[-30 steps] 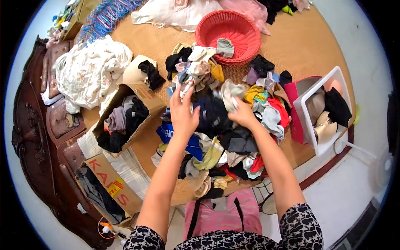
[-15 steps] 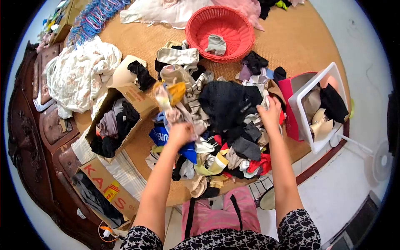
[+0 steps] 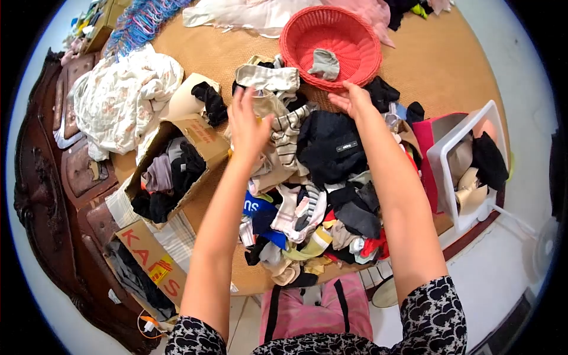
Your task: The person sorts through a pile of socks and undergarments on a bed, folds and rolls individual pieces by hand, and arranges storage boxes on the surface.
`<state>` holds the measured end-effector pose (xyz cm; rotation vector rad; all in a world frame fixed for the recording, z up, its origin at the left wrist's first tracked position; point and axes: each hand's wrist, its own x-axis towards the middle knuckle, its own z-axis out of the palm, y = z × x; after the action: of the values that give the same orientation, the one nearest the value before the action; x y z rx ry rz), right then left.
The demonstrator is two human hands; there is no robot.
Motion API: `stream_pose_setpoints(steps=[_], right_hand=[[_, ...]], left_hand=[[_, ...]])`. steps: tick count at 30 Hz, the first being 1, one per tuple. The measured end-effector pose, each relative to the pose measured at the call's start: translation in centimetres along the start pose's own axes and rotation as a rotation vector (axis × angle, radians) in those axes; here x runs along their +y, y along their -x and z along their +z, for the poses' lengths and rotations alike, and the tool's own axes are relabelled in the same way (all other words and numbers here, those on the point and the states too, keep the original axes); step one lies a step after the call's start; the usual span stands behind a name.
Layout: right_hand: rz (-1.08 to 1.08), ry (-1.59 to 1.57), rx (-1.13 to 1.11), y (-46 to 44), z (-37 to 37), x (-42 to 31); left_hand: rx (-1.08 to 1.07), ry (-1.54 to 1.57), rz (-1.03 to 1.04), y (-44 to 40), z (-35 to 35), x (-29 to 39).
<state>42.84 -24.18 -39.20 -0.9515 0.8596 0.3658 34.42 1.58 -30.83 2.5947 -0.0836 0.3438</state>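
My left hand (image 3: pixel 249 124) is over the left part of a heap of socks and small clothes, fingers apart, holding nothing. Beside it lie a cream folded sock (image 3: pixel 269 77) and a striped grey sock (image 3: pixel 288 139). My right hand (image 3: pixel 353 100), fingers spread and empty, is at the near rim of the red basket (image 3: pixel 290 44); whether it touches the rim I cannot tell. A grey sock (image 3: pixel 325 64) lies in the basket. A black garment with a small label (image 3: pixel 331 142) rests in the middle of the heap, below my right hand.
On the left are an open cardboard box (image 3: pixel 201 142) with dark clothes, a second box (image 3: pixel 151 260) and a white floral cloth (image 3: pixel 127 100). A white bin (image 3: pixel 441 168) holding clothes leans at the right. Blue hangers (image 3: pixel 139 26) lie at the back left.
My left hand has let go of the light and yellow pieces and moved up, opening. My right hand has moved up and left to the basket. Pink-white and striped socks now show at the heap's front.
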Motion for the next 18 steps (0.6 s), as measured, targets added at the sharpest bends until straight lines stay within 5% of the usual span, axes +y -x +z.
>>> stream_pose_setpoints(steps=[3,6,9,12,15,18], right_hand=[[-0.081,-0.071,0.084,2.5,0.1,-1.1],[-0.286,-0.024,0.162,4.7,-2.8,-1.4],[-0.359,-0.05,0.1,5.3,-8.3,-1.4],[-0.479,-0.075,0.106,6.4,-11.2,-0.5],[-0.605,0.466,0.185,9.6,-11.0,2.5],[-1.061,1.187,0.183,13.8,-9.9,4.9]], left_hand=[[-0.099,-0.04,-0.416,-2.8,5.0,-4.7],[-0.311,0.261,-0.423,-0.5,8.1,-8.2],[-0.097,0.314,-0.081,3.5,5.6,-3.6],[-0.437,0.237,0.118,9.2,2.0,1.4],[-0.707,0.33,0.487,14.7,-0.1,5.1],[-0.962,0.36,0.738,16.6,-2.8,8.0]])
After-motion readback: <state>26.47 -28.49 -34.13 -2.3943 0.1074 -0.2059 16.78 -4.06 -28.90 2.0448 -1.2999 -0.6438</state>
